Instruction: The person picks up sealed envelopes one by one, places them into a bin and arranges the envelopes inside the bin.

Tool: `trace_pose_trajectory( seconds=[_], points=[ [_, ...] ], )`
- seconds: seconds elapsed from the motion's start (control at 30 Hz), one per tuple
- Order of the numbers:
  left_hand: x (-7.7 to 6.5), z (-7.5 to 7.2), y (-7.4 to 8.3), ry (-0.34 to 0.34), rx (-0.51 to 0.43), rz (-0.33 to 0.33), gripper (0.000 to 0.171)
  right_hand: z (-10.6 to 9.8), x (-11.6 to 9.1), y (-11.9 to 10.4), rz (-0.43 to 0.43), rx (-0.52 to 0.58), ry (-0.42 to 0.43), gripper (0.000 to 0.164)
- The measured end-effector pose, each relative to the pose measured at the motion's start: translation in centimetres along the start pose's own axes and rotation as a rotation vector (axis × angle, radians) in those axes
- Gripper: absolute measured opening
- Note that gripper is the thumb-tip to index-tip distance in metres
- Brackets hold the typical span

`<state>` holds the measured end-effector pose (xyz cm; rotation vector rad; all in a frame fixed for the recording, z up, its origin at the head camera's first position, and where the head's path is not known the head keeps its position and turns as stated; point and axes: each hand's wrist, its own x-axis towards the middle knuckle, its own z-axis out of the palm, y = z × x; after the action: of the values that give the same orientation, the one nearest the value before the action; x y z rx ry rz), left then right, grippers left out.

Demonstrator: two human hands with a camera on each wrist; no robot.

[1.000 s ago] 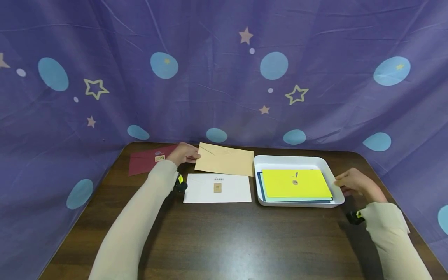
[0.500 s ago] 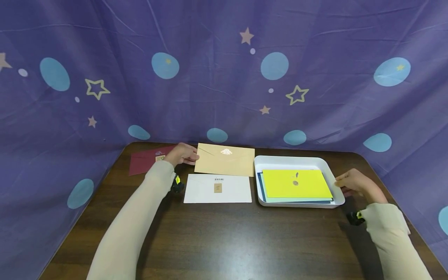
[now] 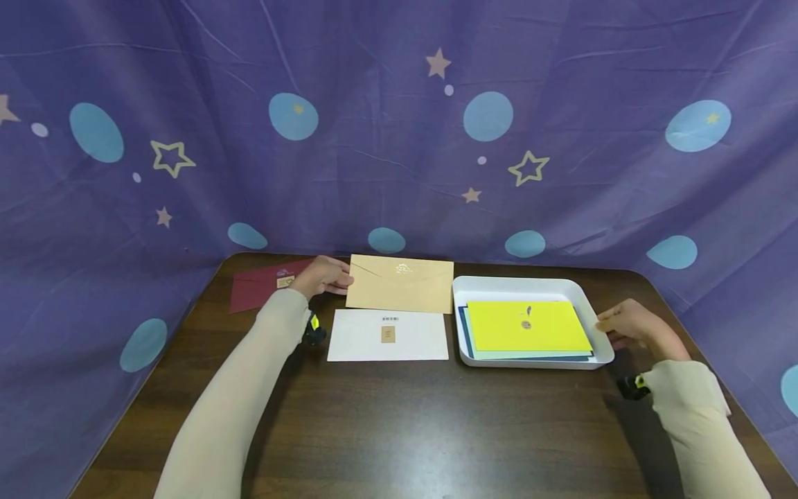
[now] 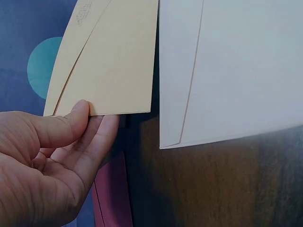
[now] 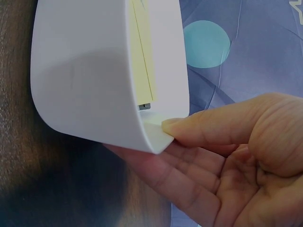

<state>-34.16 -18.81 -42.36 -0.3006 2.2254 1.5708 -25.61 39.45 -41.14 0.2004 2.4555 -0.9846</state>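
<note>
My left hand (image 3: 322,276) pinches the left end of a tan envelope (image 3: 402,285), thumb on top and fingers beneath, as the left wrist view (image 4: 52,156) shows. The envelope's flap side with a small printed emblem faces up. Just in front of it lies a white envelope (image 3: 418,339) with a brown label. At the right, my right hand (image 3: 632,324) grips the end wall of a white tray (image 3: 514,285), thumb inside the rim (image 5: 158,135) and fingers under the outside. A yellow envelope (image 3: 508,329) lies uppermost in the tray, over a pale green one and a dark blue one.
A dark red envelope (image 3: 252,291) with a stamp lies at the back left, partly behind the left hand. The dark wooden table (image 3: 399,430) meets a purple patterned cloth (image 3: 386,152) along its back edge.
My left hand and the tan envelope have shifted very slightly left, and the envelope's tilt has changed a little, so its emblem now shows. The right hand and tray have stayed put.
</note>
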Motion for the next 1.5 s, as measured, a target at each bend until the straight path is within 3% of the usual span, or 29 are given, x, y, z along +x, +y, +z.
trace_pose_trajectory(
  seconds=[0.63,1.0,1.17,1.5],
  points=[
    [-0.4,-0.7,0.7,0.030,0.054,0.028,0.040,-0.2,0.0,-0.3,-0.015,-0.012,-0.003,0.052],
    [-0.8,-2.2,0.6,-0.006,-0.028,0.054,0.049,-0.1,-0.2,-0.2,-0.017,-0.004,-0.011,0.054],
    [-1.2,-2.7,0.9,-0.028,-0.020,0.064,0.050,-0.1,-0.2,-0.2,-0.019,0.000,-0.005,0.053],
    [-1.1,-2.3,1.5,-0.098,-0.011,0.075,0.046,0.0,0.0,0.2,-0.008,-0.003,0.000,0.052]
  ],
)
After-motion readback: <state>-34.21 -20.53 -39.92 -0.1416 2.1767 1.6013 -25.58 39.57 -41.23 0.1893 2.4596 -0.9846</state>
